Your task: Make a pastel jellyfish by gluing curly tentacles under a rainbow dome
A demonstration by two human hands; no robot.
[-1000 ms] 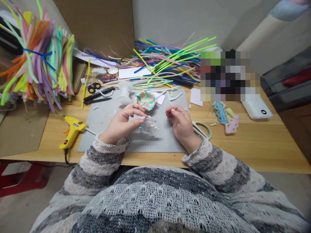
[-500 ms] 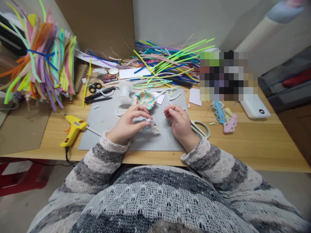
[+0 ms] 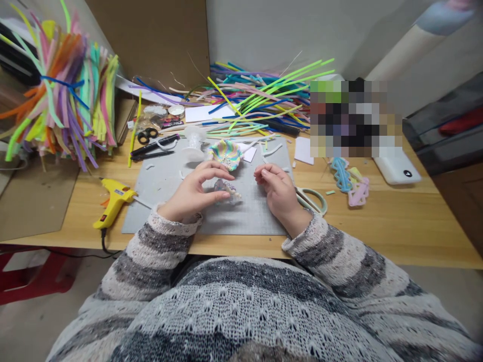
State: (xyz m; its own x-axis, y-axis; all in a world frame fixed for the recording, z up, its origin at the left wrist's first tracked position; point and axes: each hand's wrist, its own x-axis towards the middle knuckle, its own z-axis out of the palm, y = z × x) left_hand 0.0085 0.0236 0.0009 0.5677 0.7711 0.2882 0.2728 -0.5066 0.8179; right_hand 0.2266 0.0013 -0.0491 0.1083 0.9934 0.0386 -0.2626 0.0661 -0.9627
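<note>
My left hand (image 3: 196, 191) is over the grey cutting mat (image 3: 249, 223), its thumb and fingers spread apart. Just past the thumb, partly covered by it, is a small clear-looking item with purple and cream beads (image 3: 231, 189); whether the thumb touches it I cannot tell. Fingers curled and thumb against them, my right hand (image 3: 278, 191) is at the mat's right side; anything thin in its pinch is too small to make out. Beyond both hands sits a wavy pastel pipe-cleaner dish (image 3: 225, 154), beside a clear spool (image 3: 193, 143). Green-handled scissors (image 3: 313, 199) lie partly under my right hand.
A yellow glue gun (image 3: 113, 201) lies left of the mat, its cord running over the table edge. Pipe cleaners (image 3: 264, 95) are piled at the back, and a tied bundle (image 3: 68, 90) stands left. Right are pastel zigzag pieces (image 3: 340, 173) and a white power bank (image 3: 396, 166).
My left thumb and fingers have moved farther apart. The beaded item now shows lower and slightly left, at a different angle. My right hand has barely moved.
</note>
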